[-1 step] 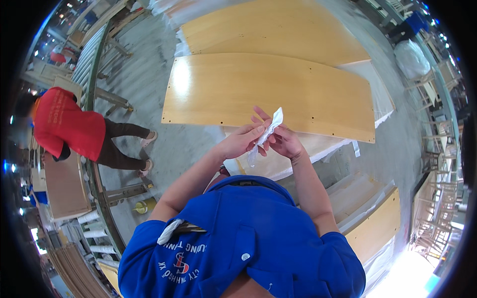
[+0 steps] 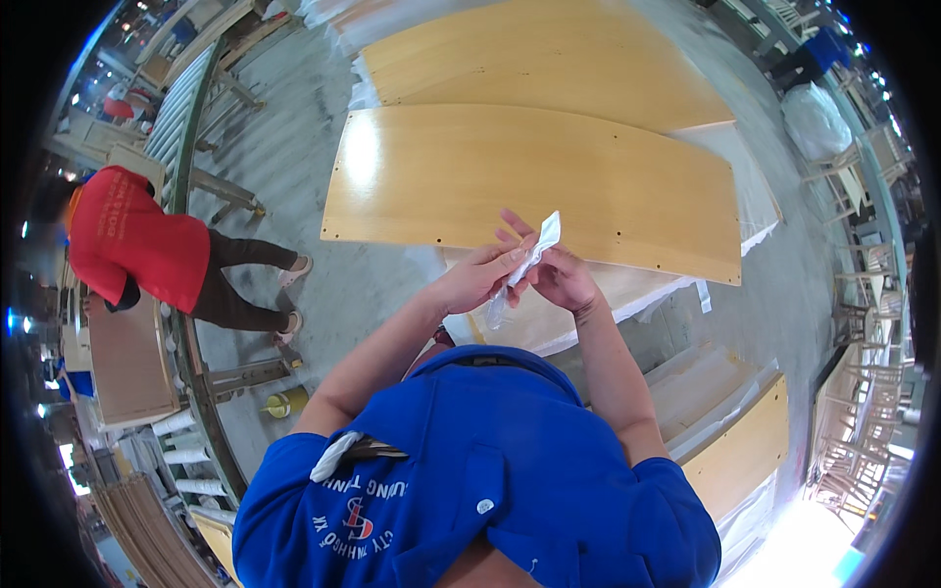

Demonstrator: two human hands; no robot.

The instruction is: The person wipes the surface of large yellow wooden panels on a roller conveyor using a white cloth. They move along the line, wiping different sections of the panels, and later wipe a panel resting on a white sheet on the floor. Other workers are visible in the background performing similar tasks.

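Above the near edge of a glossy tan wooden panel (image 2: 529,176), both my hands meet around a narrow white packet (image 2: 549,233), which looks like folded paper or plastic with a crumpled clear end pointing down toward me. My left hand (image 2: 480,276) pinches it from the left, some fingers raised behind it. From the other side, my right hand (image 2: 569,282) grips the packet's middle with bent fingers. What lies inside the packet cannot be made out. The panel has small dark holes along its edges.
Behind lies another tan panel (image 2: 549,59); more wrapped panels (image 2: 735,446) are stacked at my right. A person in a red shirt (image 2: 137,235) bends over a board beside a roller conveyor (image 2: 176,113) on the left. A yellow-green bucket (image 2: 287,402) stands on the floor. Chairs (image 2: 867,392) line the right.
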